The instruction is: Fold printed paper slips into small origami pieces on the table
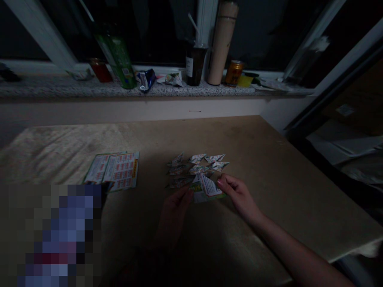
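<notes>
Between my two hands is a partly folded printed paper sheet [206,188], green and white, its top corners folded inward toward a point. My left hand [176,205] pinches its left edge, dim in shadow. At its right edge, the thumb and fingers of my right hand [236,190] are closed on the paper. Just beyond the sheet, several small folded paper boats [196,159] lie in rough rows on the table. Further left rests a small stack of flat printed leaflets [122,169].
The brown tabletop [254,147] meets a wall below a speckled windowsill [167,91]. On the sill stand a green bottle [119,59], a dark cup with a straw [195,65], a tall pink flask [223,44] and an orange can [233,73]. A pixelated patch covers the lower left.
</notes>
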`<state>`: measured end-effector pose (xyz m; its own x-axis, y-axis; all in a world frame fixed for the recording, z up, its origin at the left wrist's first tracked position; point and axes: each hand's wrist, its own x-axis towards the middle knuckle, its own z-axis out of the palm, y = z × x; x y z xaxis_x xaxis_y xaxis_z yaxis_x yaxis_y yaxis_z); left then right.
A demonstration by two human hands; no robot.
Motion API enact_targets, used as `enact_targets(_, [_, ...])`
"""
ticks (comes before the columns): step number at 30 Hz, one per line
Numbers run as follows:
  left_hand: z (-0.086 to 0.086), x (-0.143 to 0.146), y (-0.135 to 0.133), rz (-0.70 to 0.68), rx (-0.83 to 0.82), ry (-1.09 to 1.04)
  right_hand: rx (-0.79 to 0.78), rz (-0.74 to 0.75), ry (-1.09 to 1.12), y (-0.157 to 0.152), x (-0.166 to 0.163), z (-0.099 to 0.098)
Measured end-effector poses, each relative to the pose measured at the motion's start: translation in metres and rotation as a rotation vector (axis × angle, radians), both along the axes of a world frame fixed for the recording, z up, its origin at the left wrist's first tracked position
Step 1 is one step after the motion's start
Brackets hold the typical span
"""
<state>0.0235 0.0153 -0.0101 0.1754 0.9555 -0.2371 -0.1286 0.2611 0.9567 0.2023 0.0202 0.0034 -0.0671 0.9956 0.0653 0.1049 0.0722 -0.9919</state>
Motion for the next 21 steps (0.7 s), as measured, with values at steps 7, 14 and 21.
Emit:
enact_targets(7, [0.003,0.001,0.0,0.028,-0.012,0.014,-0.032,0.058,-0.033,0.006,0.004,-0.004])
enact_targets(14, [0.003,-0.007,0.001,-0.025,0.031,0.184,-0.032,0.06,-0.069,-0.005,0.005,-0.009])
enact_targets(21, [0.004,-0.021,-0.003,-0.152,0.145,0.484,-0.015,-0.007,-0.201,-0.026,0.004,-0.021])
